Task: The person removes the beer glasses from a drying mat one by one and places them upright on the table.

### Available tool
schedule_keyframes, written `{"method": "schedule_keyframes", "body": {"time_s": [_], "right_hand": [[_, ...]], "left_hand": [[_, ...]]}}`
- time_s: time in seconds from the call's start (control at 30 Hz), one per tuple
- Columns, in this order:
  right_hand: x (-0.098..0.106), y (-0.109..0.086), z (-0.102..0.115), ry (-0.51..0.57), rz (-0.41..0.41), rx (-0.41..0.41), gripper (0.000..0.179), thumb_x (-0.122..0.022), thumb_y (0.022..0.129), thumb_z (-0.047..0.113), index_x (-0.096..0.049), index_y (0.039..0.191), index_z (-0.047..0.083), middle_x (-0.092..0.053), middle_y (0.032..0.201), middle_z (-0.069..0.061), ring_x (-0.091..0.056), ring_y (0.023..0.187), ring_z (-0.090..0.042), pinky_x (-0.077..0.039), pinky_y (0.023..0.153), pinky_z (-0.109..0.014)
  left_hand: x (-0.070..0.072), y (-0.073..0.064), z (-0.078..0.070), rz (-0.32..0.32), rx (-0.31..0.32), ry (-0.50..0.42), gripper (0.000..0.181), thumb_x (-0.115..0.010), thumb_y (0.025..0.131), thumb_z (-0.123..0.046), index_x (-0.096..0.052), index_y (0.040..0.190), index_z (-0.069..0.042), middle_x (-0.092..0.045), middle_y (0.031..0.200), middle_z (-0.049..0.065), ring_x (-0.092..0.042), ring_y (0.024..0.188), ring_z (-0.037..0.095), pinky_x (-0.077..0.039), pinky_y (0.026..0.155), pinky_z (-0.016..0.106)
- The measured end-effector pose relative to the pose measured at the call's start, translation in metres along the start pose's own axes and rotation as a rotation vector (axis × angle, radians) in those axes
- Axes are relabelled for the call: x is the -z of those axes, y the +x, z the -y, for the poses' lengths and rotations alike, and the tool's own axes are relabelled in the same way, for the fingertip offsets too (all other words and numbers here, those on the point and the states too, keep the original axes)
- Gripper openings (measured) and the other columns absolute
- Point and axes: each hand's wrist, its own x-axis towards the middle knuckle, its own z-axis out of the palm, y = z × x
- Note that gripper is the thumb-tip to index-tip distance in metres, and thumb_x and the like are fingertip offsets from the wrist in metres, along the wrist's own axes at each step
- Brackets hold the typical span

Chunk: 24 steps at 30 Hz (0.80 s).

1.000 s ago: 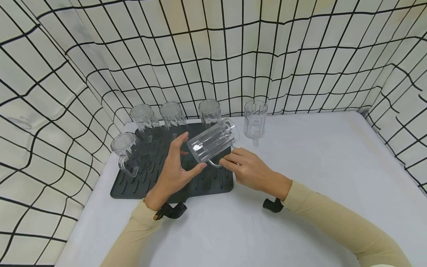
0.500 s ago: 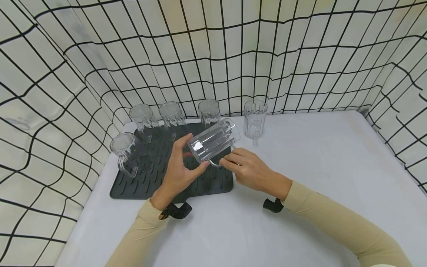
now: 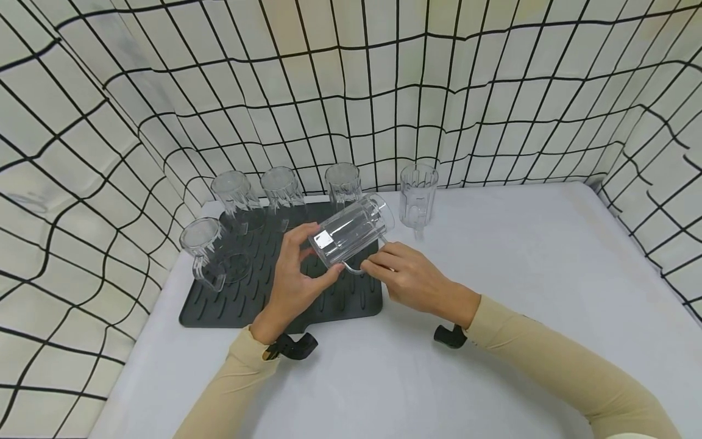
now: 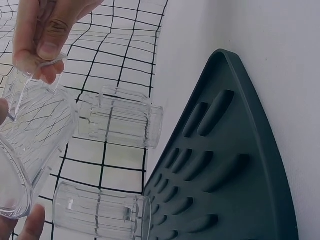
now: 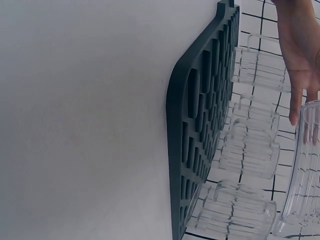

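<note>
A clear glass mug [image 3: 351,231] with fluted sides is held tilted above the dark drying mat [image 3: 340,306]. My right hand [image 3: 408,274] grips its handle; the left wrist view also shows this right hand [image 4: 55,30] pinching the handle. At the mug's lower-left end, my left hand [image 3: 296,268] holds it between thumb and fingers. The right wrist view shows the mug [image 5: 302,180] large at the right edge, below the left hand [image 5: 300,55], with part of the right hand's grip out of frame.
Upside-down glass mugs stand along the mat's back, including a back-left mug [image 3: 234,192], a middle one [image 3: 282,188] and another [image 3: 343,180]. One mug [image 3: 202,241] sits at the mat's left. Right of the mat, a mug [image 3: 418,198] stands on the white table [image 3: 521,262]. Black wire grid [image 3: 397,91] surrounds the table.
My left hand has moved slightly right and closed its thumb and fingers onto the end of the mug. The right hand and the mug have stayed nearly still.
</note>
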Motion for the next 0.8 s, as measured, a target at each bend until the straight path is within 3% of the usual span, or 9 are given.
{"method": "schedule_keyframes", "body": {"time_s": [0.17,0.53,0.8], "right_hand": [[0.0011,0.0,-0.0021,0.001,0.011,0.02,0.04,-0.082,0.074,-0.008,-0.077,0.111,0.006,-0.078,0.099,-0.001,-0.067,0.091,-0.016,-0.059,0.085,-0.024],[0.0071,0.0041,-0.0051,0.037,0.029,0.077,0.037,-0.082,0.078,-0.005,-0.078,0.112,0.008,-0.079,0.104,0.0,-0.069,0.095,-0.015,-0.06,0.087,-0.023],[0.0078,0.0052,-0.0066,0.026,0.031,0.102,0.036,-0.087,0.079,0.003,-0.079,0.113,0.009,-0.081,0.109,-0.001,-0.073,0.103,-0.017,-0.061,0.094,-0.025]], "left_hand": [[0.0002,-0.0012,-0.0006,-0.01,0.007,-0.014,0.08,-0.088,0.077,-0.001,-0.046,0.145,-0.001,-0.045,0.148,0.024,-0.049,0.138,0.022,-0.051,0.103,0.013],[0.0025,-0.0015,-0.0014,-0.027,-0.016,-0.049,0.078,-0.087,0.075,0.002,-0.048,0.142,0.002,-0.046,0.144,0.028,-0.048,0.135,0.012,-0.048,0.104,0.009],[0.0034,-0.0039,0.0012,-0.044,-0.056,-0.062,0.08,-0.088,0.072,0.006,-0.049,0.141,0.003,-0.047,0.142,0.031,-0.05,0.134,0.013,-0.048,0.106,0.009]]}}
